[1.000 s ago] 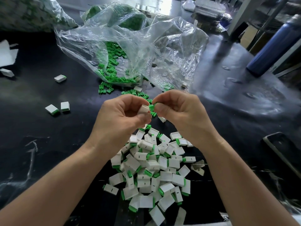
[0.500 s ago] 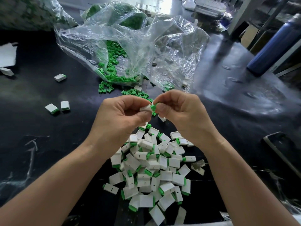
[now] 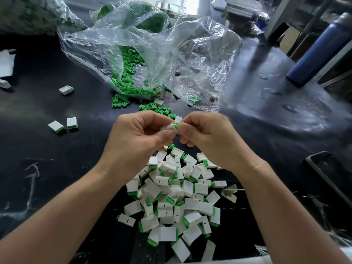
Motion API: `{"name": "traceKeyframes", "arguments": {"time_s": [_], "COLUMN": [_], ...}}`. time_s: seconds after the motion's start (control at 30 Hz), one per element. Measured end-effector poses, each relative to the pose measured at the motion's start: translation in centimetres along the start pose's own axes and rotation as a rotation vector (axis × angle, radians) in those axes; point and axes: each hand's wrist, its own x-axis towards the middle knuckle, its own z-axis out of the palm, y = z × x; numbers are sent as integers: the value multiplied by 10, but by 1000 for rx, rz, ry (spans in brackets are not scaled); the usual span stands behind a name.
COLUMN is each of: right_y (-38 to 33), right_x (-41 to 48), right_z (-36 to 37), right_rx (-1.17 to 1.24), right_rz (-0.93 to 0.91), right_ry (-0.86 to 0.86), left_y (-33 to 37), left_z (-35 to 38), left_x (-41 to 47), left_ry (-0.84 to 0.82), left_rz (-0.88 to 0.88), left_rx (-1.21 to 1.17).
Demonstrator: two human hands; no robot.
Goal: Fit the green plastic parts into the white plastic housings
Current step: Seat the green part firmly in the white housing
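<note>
White and boxy, the small plastic housing (image 3: pixel 168 127) is pinched between the thumb and curled fingers of my left hand (image 3: pixel 137 141), raised above the black surface (image 3: pixel 57 168). My right hand (image 3: pixel 207 138) meets it fingertip to fingertip, thumb and forefinger nipped on a small green plastic part (image 3: pixel 178 125) that touches the housing's end; how deep it sits I cannot tell. Below my wrists lies a heap of white housings with green ends (image 3: pixel 177 197), tumbled at all angles. Beyond my hands, loose green parts (image 3: pixel 158 108) are scattered on the surface at the mouth of a crumpled clear plastic bag (image 3: pixel 152 54), which holds many more of them. Well apart to the left lie a pair of fitted housings (image 3: pixel 72 122), side by side, and a single fitted housing (image 3: pixel 66 90) farther back. A tall blue bottle (image 3: pixel 320 50) is at the far right.
</note>
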Motion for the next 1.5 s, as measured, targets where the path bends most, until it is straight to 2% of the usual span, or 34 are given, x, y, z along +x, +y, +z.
{"name": "traceKeyframes", "arguments": {"time_s": [0.2, 0.37, 0.67, 0.9, 1.17, 1.3, 1.5], "right_y": [1, 0, -2, -2, -1, 1, 6], "right_x": [-3, -3, -5, -5, -5, -5, -4], "right_z": [2, 4, -4, 5, 21, 21, 10], "right_rx": [49, 0, -398, -162, -29, -47, -164], "right_rz": [-25, -39, -178, -206, -174, -149, -104], "right_ry": [-28, 2, -105, 104, 236, 207, 36], "left_y": [-1, -1, -6, -4, -7, -9, -12], "left_z": [-1, -1, -3, 6, 8, 8, 4], "left_x": [1, 1, -2, -6, -7, -6, 2], "left_ry": [2, -84, -151, -11, 53, 49, -60], "left_rz": [-46, -85, 45, -7, 9, 6, -23], "left_rx": [-83, -108, 184, -154, -217, -180, -6]}}
